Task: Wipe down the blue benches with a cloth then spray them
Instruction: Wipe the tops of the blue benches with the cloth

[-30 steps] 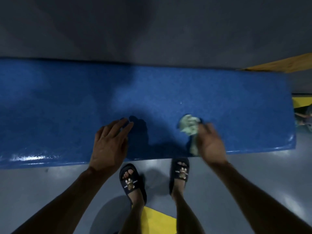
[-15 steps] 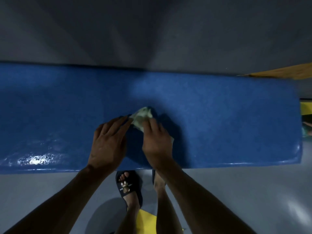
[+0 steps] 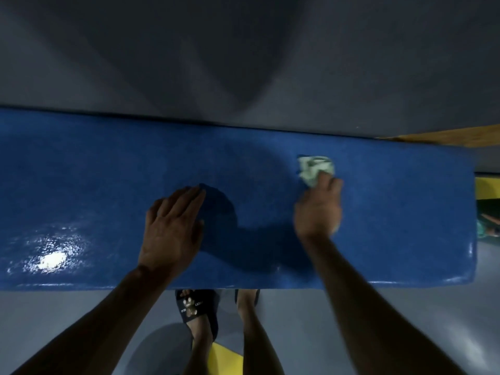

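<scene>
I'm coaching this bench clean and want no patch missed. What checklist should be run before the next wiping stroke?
1. Cloth gripped by right hand: ok.
2. Cloth touching the blue bench: ok.
3. Left hand resting flat on the bench, apart from the cloth: ok.
4. Bench's right end free of objects in the cloth's path: ok.
5. Spray bottle ready for afterwards: cannot tell, none in view.
6. Which patches are already wiped: cannot tell.

Grey floor [image 3: 378,334] with a yellow patch [image 3: 226,359], dark sandal [image 3: 196,309] on one foot, grey wall [image 3: 243,50], orange-brown strip [image 3: 449,136] far right.
</scene>
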